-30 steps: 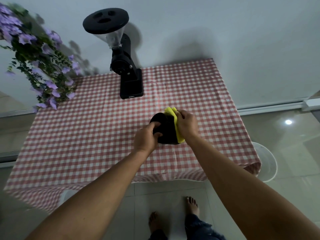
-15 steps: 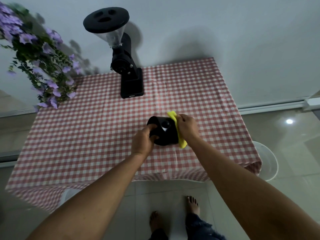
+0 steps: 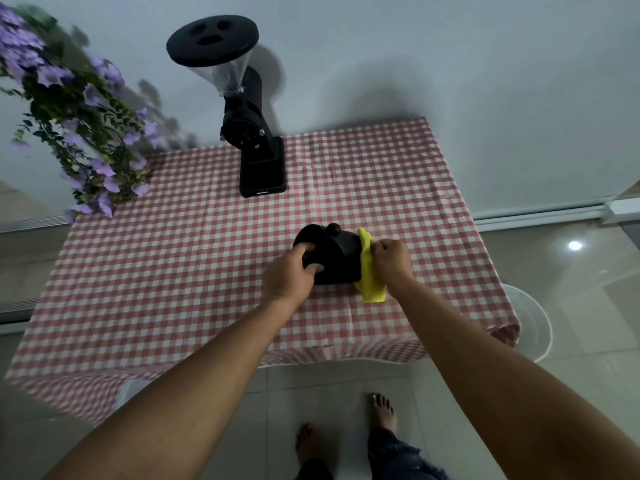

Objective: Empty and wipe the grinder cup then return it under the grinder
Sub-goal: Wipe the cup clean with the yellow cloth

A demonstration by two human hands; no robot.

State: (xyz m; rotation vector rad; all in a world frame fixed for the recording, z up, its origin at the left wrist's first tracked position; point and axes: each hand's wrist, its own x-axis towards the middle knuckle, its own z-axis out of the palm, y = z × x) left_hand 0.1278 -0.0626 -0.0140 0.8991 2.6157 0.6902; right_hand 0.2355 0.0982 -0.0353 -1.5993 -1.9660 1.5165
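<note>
The black grinder cup [image 3: 334, 252] lies tilted on its side above the checked tablecloth [image 3: 173, 265], its mouth turned left and a small round knob on top. My left hand [image 3: 290, 271] grips its rim, fingers hooked into the opening. My right hand [image 3: 392, 258] presses a yellow cloth [image 3: 370, 275] against the cup's right end; the cloth hangs down to the table. The black grinder [image 3: 254, 147] with a clear hopper and black lid stands at the back of the table, the base under its spout bare.
Purple flowers with green leaves [image 3: 79, 133] hang over the table's back left corner. A white round object [image 3: 533, 323] stands on the floor past the table's right edge. A white wall rises behind. My bare feet [image 3: 381, 408] are on grey tiles below the front edge.
The cup has been turned in my hands, its knob now on top. The yellow cloth slid from over the cup to its right end and hangs lower.
</note>
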